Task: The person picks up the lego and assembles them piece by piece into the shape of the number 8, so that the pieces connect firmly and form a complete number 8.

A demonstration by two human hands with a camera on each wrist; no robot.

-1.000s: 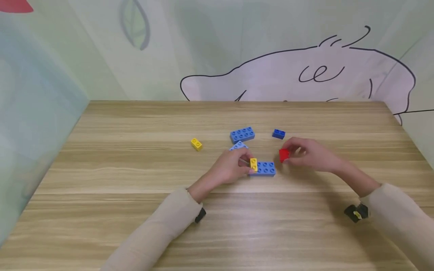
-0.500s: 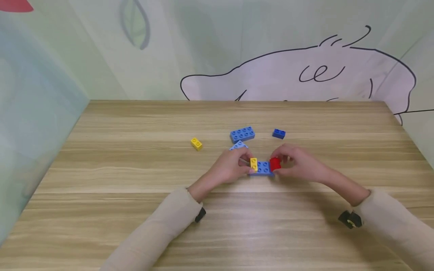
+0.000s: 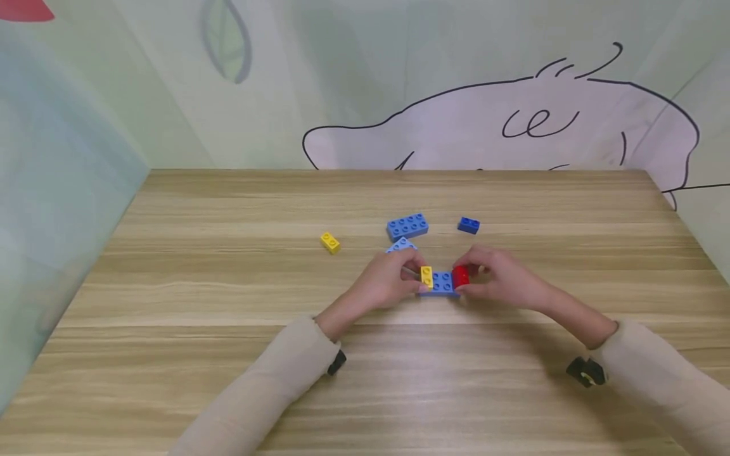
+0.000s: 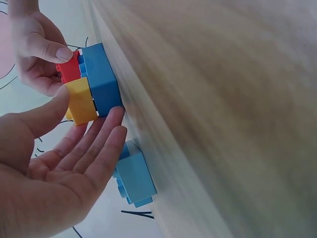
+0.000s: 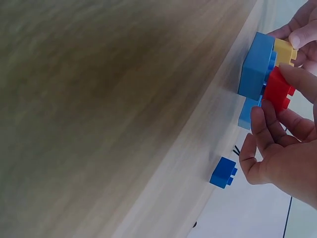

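Note:
My left hand (image 3: pixel 388 278) pinches a yellow two-stud toy brick (image 3: pixel 426 277) between thumb and fingers. This brick sits on the left end of a larger blue brick (image 3: pixel 441 284) on the table. In the left wrist view, some of the left fingertips reach down beside the blue brick (image 4: pixel 103 77). My right hand (image 3: pixel 504 278) pinches a small red brick (image 3: pixel 461 276) over the blue brick's right end. The right wrist view shows blue studs beside the red brick (image 5: pixel 277 91), which leans slightly. Bare studs show between yellow and red.
Behind the hands lie another blue eight-stud brick (image 3: pixel 407 226) and a lighter blue brick (image 3: pixel 402 244), partly hidden by the left hand. A small dark blue brick (image 3: pixel 469 225) lies back right, and a second yellow brick (image 3: pixel 330 242) lies to the left on the wooden table (image 3: pixel 228 272).
My right hand has moved left and toward me, bringing the red brick from beside the blue brick onto its right end. The left hand has stayed in place on the yellow brick.

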